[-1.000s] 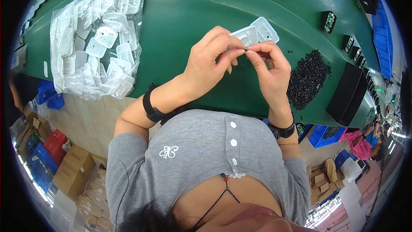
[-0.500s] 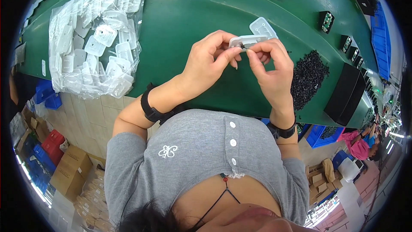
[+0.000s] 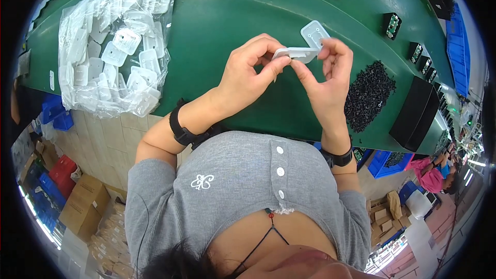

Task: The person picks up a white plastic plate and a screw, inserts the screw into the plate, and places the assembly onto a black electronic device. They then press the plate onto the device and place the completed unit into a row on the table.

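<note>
My left hand (image 3: 247, 70) grips a translucent white plastic cover (image 3: 297, 52) by its left end, held tilted above the green table, thumb on its near side. My right hand (image 3: 330, 75) is at the cover's right end. Its thumb reaches the near edge beside my left thumb, while its fingers are lifted apart and slightly blurred. Whether a small part sits under the right thumb is hidden. Just beyond, a second translucent cover (image 3: 313, 31) lies on the table. A heap of small black parts (image 3: 369, 95) spreads to the right of my right hand.
On the left, a clear plastic bag (image 3: 70, 36) holds many white covers (image 3: 114, 55). Black housings with green circuit boards (image 3: 392, 26) stand along the right side. A long black box (image 3: 415, 113) sits near the right table edge. A blue bin (image 3: 380, 169) is below the edge.
My right fingers have opened away from the cover and lifted; before, they pinched a small dark part at its near side. The cover has tilted a little in my left hand.
</note>
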Demonstrator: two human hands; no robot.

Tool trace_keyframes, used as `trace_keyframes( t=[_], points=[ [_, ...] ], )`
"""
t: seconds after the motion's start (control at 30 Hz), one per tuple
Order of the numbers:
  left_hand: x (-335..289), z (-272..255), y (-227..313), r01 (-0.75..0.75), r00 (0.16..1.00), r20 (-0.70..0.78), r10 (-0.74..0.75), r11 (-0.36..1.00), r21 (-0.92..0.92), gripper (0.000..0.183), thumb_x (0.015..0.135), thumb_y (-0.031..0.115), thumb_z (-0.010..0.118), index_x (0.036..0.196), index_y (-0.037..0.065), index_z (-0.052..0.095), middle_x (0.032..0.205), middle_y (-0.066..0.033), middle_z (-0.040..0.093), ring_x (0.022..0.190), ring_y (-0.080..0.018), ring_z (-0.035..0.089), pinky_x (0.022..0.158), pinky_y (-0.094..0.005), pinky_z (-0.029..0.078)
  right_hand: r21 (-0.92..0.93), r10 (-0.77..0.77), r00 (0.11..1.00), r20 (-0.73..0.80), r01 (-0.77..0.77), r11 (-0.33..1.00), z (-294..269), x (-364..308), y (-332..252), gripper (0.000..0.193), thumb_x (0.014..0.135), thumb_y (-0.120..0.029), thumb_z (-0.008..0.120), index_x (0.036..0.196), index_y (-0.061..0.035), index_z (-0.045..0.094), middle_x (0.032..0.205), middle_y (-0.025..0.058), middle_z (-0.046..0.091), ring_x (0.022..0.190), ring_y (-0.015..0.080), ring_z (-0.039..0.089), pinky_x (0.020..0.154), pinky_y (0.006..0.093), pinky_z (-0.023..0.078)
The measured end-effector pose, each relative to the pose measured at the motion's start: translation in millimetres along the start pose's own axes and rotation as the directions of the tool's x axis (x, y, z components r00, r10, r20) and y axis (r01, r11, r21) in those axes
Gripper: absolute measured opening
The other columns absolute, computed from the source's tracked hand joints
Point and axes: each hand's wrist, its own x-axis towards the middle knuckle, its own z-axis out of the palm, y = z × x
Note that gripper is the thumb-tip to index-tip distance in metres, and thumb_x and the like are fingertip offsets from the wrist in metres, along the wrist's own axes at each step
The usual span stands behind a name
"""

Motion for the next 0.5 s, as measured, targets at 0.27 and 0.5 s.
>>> trace_keyframes(
  t=[0.27, 0.5],
  points=[
    [2.5, -1.7, 12.6, 0.115, 0.989, 0.101, -0.111, 0.993, -0.034, 0.012, 0.094, 0.003, 0.058, 0.104, -0.004, 0.060, 0.095, -0.0080, 0.062, 0.077, -0.0121, 0.060, 0.062, -0.0233, 0.050, 0.330, 0.138, 0.902, 0.410, -0.288, 0.899, -17.9, 13.5, 11.4, 0.017, 0.081, -0.008, 0.075, 0.085, -0.0037, 0.058, 0.089, -0.0008, 0.051, 0.077, 0.0064, 0.046, 0.066, 0.0207, 0.037],
    [19.4, -21.3, 5.1, 0.125, 0.976, -0.179, -0.124, 0.992, -0.008, 0.011, 0.096, 0.004, 0.055, 0.104, -0.002, 0.059, 0.085, -0.0056, 0.064, 0.072, -0.0090, 0.060, 0.060, -0.0216, 0.048, -0.006, -0.018, 0.970, 0.242, 0.020, 1.000, -16.6, 52.0, 12.9, 0.030, 0.078, -0.011, 0.078, 0.100, -0.0066, 0.058, 0.092, -0.0013, 0.054, 0.077, 0.0057, 0.048, 0.067, 0.0205, 0.040]
  ],
)
